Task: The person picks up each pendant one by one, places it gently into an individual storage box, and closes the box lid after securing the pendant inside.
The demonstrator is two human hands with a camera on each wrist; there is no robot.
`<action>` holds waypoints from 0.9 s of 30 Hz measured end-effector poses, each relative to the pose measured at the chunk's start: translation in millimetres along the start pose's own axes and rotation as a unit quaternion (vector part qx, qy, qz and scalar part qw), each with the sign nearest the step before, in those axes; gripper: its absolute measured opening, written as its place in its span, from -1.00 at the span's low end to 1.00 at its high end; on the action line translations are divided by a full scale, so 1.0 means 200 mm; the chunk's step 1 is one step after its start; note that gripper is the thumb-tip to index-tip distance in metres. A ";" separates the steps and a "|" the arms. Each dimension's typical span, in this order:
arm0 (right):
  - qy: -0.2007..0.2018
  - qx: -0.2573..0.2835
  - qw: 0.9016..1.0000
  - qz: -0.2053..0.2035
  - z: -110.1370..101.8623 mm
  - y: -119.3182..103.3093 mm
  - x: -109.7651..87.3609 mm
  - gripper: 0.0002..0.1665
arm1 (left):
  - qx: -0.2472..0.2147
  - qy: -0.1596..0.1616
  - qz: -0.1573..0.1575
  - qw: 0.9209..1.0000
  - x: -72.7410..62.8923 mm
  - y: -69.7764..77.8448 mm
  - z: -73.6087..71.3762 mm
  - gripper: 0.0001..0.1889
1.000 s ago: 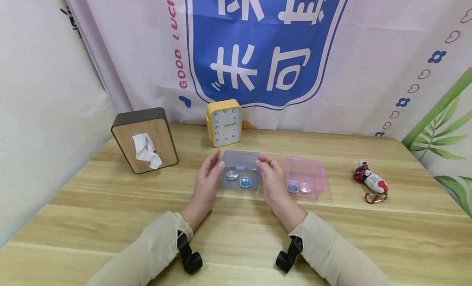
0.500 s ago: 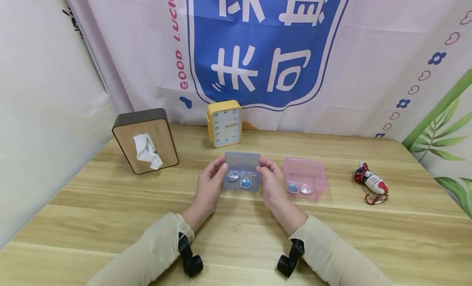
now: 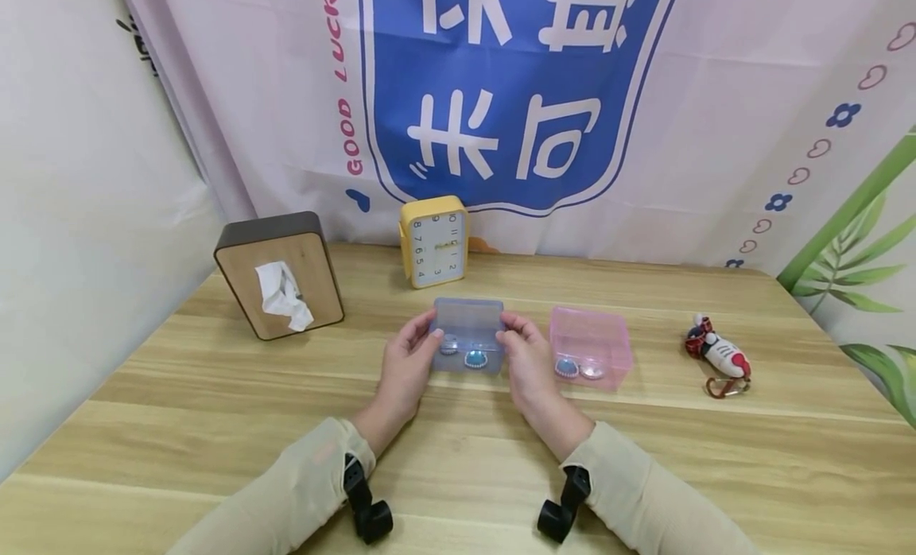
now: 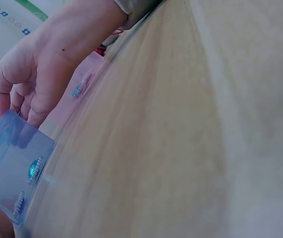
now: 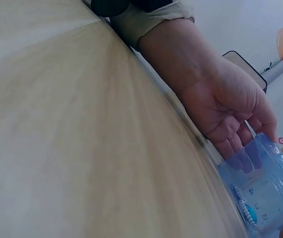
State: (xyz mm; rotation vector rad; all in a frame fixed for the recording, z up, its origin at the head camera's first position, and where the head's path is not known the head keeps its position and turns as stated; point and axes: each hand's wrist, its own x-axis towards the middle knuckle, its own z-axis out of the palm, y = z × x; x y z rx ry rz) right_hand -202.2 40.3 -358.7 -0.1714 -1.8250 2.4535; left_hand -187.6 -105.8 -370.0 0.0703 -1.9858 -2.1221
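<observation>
A clear blue plastic box (image 3: 468, 320) sits on the table between the two hands. Its lid looks lowered over it; whether it is latched I cannot tell. Inside lie a teal gem piece with a beaded rim (image 3: 475, 359) and a paler gem piece (image 3: 448, 346). The left hand (image 3: 406, 364) grips the box's left end, thumb in front and fingers behind. At the right end the right hand (image 3: 529, 360) holds it the same way. The left wrist view shows the right hand's fingers (image 4: 30, 106) against the box wall; the right wrist view mirrors this.
A clear pink box (image 3: 590, 340) with two gem pieces stands just right of the right hand. Farther right lies a plush keychain (image 3: 723, 355) with a carabiner. Behind are a yellow clock (image 3: 435, 241) and, at left, a tissue box (image 3: 282, 277).
The blue box's lid has come down toward the front, and its front edge sits lower than before. Both hands have stayed on the box's ends.
</observation>
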 end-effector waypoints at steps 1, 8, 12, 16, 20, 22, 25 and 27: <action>0.001 -0.005 1.000 -0.003 0.00 0.00 0.00 -0.56 | 0.000 0.001 0.000 1.000 0.00 0.00 0.00 -0.58; -0.006 -0.040 0.999 -0.027 0.00 0.02 -0.02 -0.54 | 0.017 -0.004 0.016 1.000 -0.01 -0.01 0.01 -0.59; -0.015 -0.041 0.999 -0.027 0.01 0.02 -0.03 -0.53 | 0.019 0.001 0.024 1.000 -0.02 0.00 0.01 -0.59; -0.014 -0.046 0.999 -0.023 0.02 0.02 -0.04 -0.54 | 0.025 0.005 0.019 0.999 -0.03 0.01 0.01 -0.59; -0.019 -0.065 0.998 -0.016 0.03 0.00 -0.04 -0.54 | 0.023 0.020 0.007 1.000 -0.03 0.02 0.00 -0.59; -0.018 -0.075 0.997 -0.016 0.03 -0.01 -0.05 -0.57 | 0.024 0.025 0.004 0.999 -0.04 0.02 0.00 -0.59; -0.019 -0.089 0.996 -0.021 0.02 -0.06 -0.05 -0.59 | 0.032 0.027 0.012 0.999 -0.05 0.03 -0.02 -0.58; -0.034 -0.094 0.994 -0.036 -0.01 -0.12 -0.07 -0.58 | 0.050 0.023 0.028 0.998 -0.06 0.06 -0.04 -0.57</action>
